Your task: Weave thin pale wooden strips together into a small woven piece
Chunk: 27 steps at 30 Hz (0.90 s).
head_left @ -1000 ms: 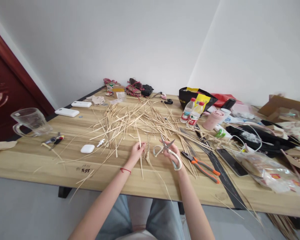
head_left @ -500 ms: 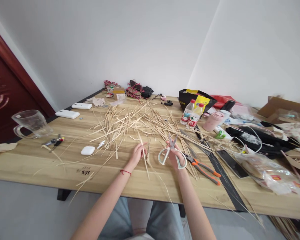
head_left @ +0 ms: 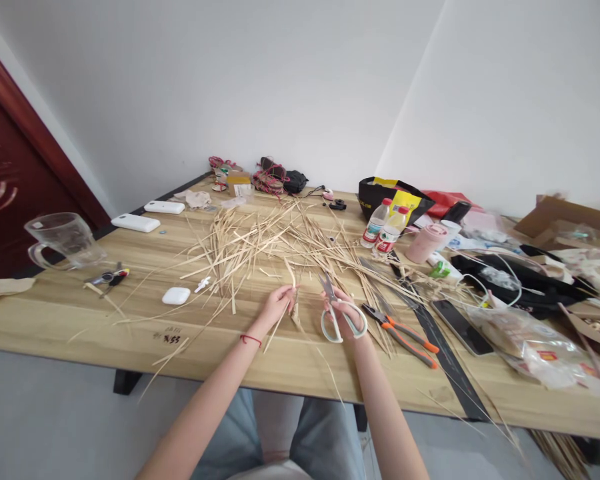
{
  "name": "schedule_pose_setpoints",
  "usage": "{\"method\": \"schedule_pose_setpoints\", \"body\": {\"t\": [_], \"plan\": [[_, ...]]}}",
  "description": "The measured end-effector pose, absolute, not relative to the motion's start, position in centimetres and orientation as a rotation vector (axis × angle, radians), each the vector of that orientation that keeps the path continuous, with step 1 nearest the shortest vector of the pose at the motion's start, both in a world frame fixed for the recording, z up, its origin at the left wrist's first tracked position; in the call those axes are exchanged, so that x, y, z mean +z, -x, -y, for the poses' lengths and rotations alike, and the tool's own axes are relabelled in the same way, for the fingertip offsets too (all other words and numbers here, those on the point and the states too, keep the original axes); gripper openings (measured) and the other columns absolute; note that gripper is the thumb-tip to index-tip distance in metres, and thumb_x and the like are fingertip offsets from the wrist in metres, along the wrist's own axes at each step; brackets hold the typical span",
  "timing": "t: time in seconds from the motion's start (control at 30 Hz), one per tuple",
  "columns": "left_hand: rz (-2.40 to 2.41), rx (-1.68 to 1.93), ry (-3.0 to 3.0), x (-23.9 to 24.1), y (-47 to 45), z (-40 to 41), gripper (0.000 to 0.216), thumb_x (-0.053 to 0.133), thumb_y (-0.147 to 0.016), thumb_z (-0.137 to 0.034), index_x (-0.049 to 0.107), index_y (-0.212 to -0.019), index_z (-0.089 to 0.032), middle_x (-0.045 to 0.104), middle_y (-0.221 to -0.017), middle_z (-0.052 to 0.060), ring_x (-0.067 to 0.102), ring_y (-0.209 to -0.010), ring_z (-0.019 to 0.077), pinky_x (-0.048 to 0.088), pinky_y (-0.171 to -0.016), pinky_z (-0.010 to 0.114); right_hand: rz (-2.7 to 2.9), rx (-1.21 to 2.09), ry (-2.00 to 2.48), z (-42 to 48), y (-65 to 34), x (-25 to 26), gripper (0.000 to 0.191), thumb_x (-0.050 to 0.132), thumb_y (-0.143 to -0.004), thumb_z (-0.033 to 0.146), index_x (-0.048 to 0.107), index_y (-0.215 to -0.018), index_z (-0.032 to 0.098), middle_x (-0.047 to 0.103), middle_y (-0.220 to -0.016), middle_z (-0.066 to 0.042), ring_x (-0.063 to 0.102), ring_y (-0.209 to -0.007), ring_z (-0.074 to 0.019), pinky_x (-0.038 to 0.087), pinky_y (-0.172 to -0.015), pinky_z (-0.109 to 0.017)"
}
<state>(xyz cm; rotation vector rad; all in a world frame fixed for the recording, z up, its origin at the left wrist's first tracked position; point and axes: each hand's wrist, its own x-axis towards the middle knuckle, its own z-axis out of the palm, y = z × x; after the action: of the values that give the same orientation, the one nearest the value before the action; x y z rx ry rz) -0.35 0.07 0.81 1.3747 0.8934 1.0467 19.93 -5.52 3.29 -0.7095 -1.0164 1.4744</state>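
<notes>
My left hand is closed on a pale, flat strip that looks like straw or bamboo. One end of the strip sticks up past my fingers, and the other slants down toward the table's front edge. In my right hand is a pair of scissors with white loop handles, its blades pointing up and a little left. The blades are apart from the strip. Between my hands a small tan twisted piece lies on the wood. Beyond both hands spreads a loose heap of similar strips.
Orange-handled pliers lie right of my right hand, near a black phone. Two bottles and a pink cup stand farther back. At left are a glass mug and a white case.
My left fingers have closed more around the strip, which now slants down to the left. The scissors have turned leftward and their blades look closer together.
</notes>
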Motion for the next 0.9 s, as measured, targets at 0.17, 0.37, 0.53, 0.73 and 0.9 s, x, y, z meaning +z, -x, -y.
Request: {"method": "schedule_pose_setpoints", "body": {"t": [0.17, 0.37, 0.53, 0.73, 0.9], "plan": [[-0.922, 1.09, -1.326, 0.8, 0.2, 0.0, 0.044, 0.056, -0.081, -0.041, 0.058, -0.113, -0.011, 0.045, -0.05, -0.006, 0.039, -0.044, 0.0091, 0.03, -0.048, 0.022, 1.013, 1.485, 0.719, 5.4, -19.9, 3.4, 0.037, 0.066, -0.068, 0.027, 0.063, -0.105, 0.026, 0.058, -0.098, -0.006, 0.048, -0.064, -0.0145, 0.039, -0.048, -0.025], [-0.89, 1.089, -1.309, 0.7, 0.3, 0.1, 0.049, 0.054, -0.081, -0.047, 0.057, -0.115, -0.012, 0.042, -0.049, -0.007, 0.038, -0.044, 0.0088, 0.027, -0.047, 0.022, 1.07, 1.416, 0.798, 5.4, -19.8, 3.4, 0.04, 0.066, -0.067, 0.034, 0.061, -0.106, 0.026, 0.059, -0.099, -0.007, 0.052, -0.072, -0.0191, 0.043, -0.055, -0.03], [-0.868, 1.075, -1.254, 1.0, 0.4, 0.2, 0.047, 0.056, -0.08, -0.041, 0.056, -0.117, -0.012, 0.042, -0.049, -0.007, 0.038, -0.045, 0.009, 0.028, -0.05, 0.022, 1.111, 1.435, 0.8, 5.4, -19.8, 3.2, 0.046, 0.067, -0.067, 0.037, 0.06, -0.11, 0.027, 0.06, -0.098, -0.008, 0.052, -0.068, -0.0182, 0.042, -0.053, -0.03], [-0.751, 0.979, -1.223, 2.5, 0.7, 1.0, 0.051, 0.055, -0.079, -0.029, 0.05, -0.128, -0.014, 0.047, -0.055, -0.006, 0.039, -0.05, 0.009, 0.028, -0.05, 0.023, 1.229, 1.606, 0.766, 5.9, -20.1, 3.0, 0.038, 0.066, -0.071, 0.037, 0.062, -0.105, 0.02, 0.063, -0.085, -0.006, 0.049, -0.052, -0.0109, 0.036, -0.045, -0.025], [-0.712, 0.935, -1.204, 2.8, 0.9, 1.2, 0.057, 0.059, -0.08, -0.037, 0.046, -0.132, -0.015, 0.049, -0.055, -0.005, 0.038, -0.047, 0.0073, 0.022, -0.046, 0.021, 1.25, 1.651, 0.741, 6.1, -20.2, 3.0, 0.039, 0.067, -0.072, 0.035, 0.062, -0.108, 0.02, 0.063, -0.086, -0.005, 0.048, -0.049, -0.0088, 0.037, -0.045, -0.025]]}}
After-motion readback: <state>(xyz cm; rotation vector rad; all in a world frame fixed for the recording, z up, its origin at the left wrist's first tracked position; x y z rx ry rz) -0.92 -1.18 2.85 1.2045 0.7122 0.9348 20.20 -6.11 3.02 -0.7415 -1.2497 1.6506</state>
